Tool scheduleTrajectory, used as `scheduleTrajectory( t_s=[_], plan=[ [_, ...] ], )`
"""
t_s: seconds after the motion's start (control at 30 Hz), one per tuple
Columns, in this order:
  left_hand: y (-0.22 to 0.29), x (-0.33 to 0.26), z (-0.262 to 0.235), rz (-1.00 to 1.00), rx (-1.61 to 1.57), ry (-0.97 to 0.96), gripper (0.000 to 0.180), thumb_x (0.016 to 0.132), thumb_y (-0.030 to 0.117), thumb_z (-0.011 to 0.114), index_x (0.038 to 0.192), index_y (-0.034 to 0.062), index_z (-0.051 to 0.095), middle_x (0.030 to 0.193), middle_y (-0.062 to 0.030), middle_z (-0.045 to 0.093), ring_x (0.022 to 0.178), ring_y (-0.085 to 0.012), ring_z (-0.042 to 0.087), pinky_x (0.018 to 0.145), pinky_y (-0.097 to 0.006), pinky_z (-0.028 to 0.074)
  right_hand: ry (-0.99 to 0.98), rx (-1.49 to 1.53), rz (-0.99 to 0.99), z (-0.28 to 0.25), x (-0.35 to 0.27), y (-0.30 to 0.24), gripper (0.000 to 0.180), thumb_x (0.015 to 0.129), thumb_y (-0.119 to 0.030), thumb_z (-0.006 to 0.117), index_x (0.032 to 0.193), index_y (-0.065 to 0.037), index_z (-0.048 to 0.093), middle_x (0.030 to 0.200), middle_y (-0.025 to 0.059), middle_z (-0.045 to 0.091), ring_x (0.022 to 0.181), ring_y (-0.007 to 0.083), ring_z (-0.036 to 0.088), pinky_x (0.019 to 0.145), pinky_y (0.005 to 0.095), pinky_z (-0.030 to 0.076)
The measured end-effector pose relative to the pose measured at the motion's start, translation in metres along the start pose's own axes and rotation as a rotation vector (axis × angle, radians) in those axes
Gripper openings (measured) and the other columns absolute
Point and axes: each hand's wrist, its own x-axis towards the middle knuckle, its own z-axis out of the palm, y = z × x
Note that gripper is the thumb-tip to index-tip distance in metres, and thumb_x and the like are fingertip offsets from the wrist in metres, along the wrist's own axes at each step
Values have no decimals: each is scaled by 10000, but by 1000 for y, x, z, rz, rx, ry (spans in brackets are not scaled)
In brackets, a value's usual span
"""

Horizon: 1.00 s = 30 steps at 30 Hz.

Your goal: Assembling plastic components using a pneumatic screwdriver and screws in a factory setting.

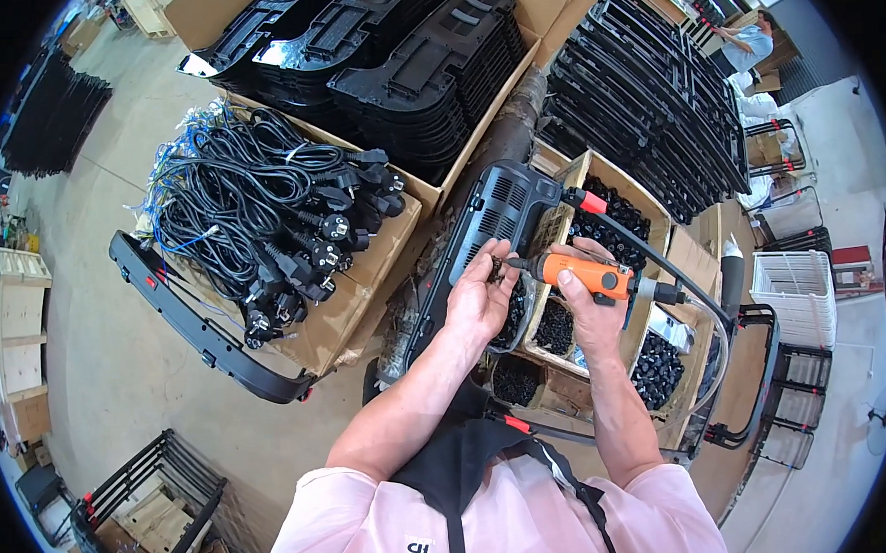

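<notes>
My right hand [597,313] is wrapped round an orange power screwdriver [583,275], which lies nearly level with its bit pointing left. A hose runs from its rear end. Cupped at the bit's tip, my left hand [482,296] has its fingers curled round small dark pieces that look like screws [497,270]; the fingers partly cover them. Beneath the hands lies a long black plastic housing [500,205] with vent slots. Just right of it, a wooden box [590,369] is split into compartments of small black parts [554,328].
A carton [365,326] of black power cords [269,200] stands left, beside a curved black frame [210,324]. Behind it, a larger carton [495,119] holds stacked black panels [423,77]. Black frames [644,96] are stacked at back right. Another person [748,42] is far right.
</notes>
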Motion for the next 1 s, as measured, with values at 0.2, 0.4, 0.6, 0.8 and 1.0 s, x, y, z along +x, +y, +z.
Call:
scheduleTrajectory(
  t_s=[0.2,0.4,0.6,0.8,1.0],
  plan=[
    [0,-1,4,-13,8,-48,345,1141,161,456,1452,30,526,1357,-125,671,1188,-266,655,1035,-393,555,27,44,16,-2,3,2,558,924,-105,803,1396,47,547,1272,227,709,1182,253,683,1076,412,530],
    [-5,8,-12,-22,-6,-183,290,1135,168,482,1368,17,563,1317,-131,677,1097,-246,686,1002,-372,577,51,70,11,4,8,4,561,925,-109,802,1400,42,544,1276,224,708,1183,256,679,1094,416,515],
    [-7,-16,-2,-95,223,-33,237,1117,251,558,1147,39,660,983,-67,718,856,-174,691,824,-339,615,14,23,-30,12,29,9,566,919,-93,797,1400,51,535,1278,220,705,1181,256,678,1101,417,510],
    [-8,-30,-20,-127,473,-49,246,1106,307,599,1076,79,686,820,33,637,665,-74,559,605,-241,474,-15,-89,-90,23,79,14,535,914,-95,803,1370,55,567,1251,194,722,1170,230,678,1091,396,510],
    [-2,-42,-26,-43,642,-52,179,1090,240,634,1126,72,685,820,34,639,671,-61,558,607,-221,472,-65,-153,-104,38,117,20,509,917,-117,820,1342,46,592,1183,148,753,1078,193,708,1033,358,546]
  ],
)
